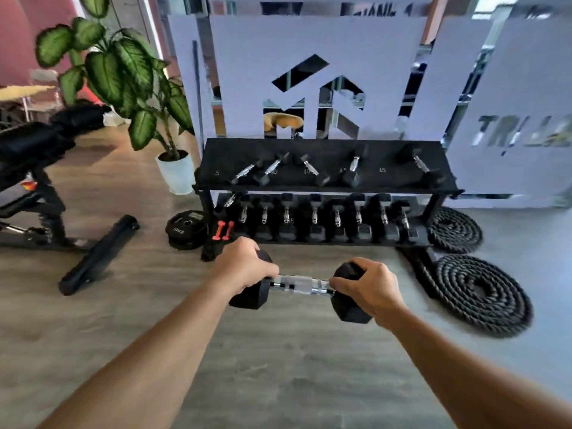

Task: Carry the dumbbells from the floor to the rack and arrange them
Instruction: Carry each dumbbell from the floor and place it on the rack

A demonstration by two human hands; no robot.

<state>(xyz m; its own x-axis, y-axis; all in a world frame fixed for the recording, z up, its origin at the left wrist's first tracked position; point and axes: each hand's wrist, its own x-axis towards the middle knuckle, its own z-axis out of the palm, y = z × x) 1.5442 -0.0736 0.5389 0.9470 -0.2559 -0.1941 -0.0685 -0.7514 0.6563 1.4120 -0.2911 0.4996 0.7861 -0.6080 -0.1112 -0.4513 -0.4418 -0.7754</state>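
Observation:
A black hex dumbbell (301, 285) with a chrome handle hangs level in front of me, above the wooden floor. My left hand (244, 266) grips its left head from above. My right hand (368, 284) grips the right head, fingers curled toward the handle. The black two-tier rack (328, 185) stands straight ahead against a frosted glass wall. Several dumbbells lie at angles on its top shelf, with bare space near its left end. A tight row of dumbbells fills the lower shelf.
Two coiled black battle ropes (483, 295) lie right of the rack. A 10 kg plate (185, 229) and small red dumbbells (223, 230) sit at its left foot. A potted plant (175, 171) and a black bench (37, 168) stand to the left.

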